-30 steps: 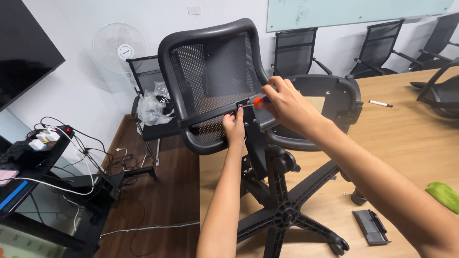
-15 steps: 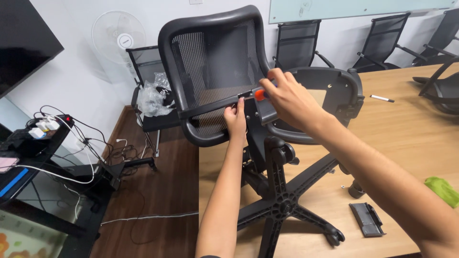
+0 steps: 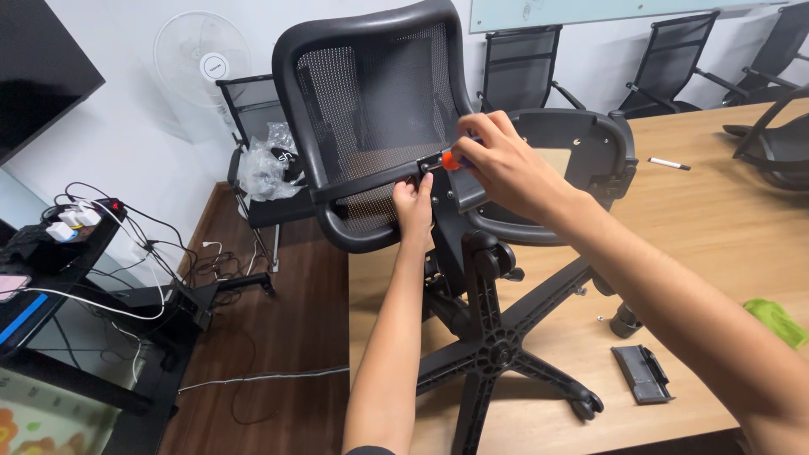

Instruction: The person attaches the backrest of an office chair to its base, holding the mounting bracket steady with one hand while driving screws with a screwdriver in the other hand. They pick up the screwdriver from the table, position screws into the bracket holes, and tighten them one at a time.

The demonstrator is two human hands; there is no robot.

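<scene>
Right hand (image 3: 506, 168) clenched on orange-tipped screwdriver (image 3: 447, 160) — left hand (image 3: 413, 206) grasping mesh chair back (image 3: 371, 101).

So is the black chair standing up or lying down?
Lying down. The chair lies on its side on the table, its wheeled base facing the camera.

Single head-worn view, close, angled down and forward over the light wooden table (image 3: 716, 219) toward the white wall (image 3: 152, 126).
</scene>
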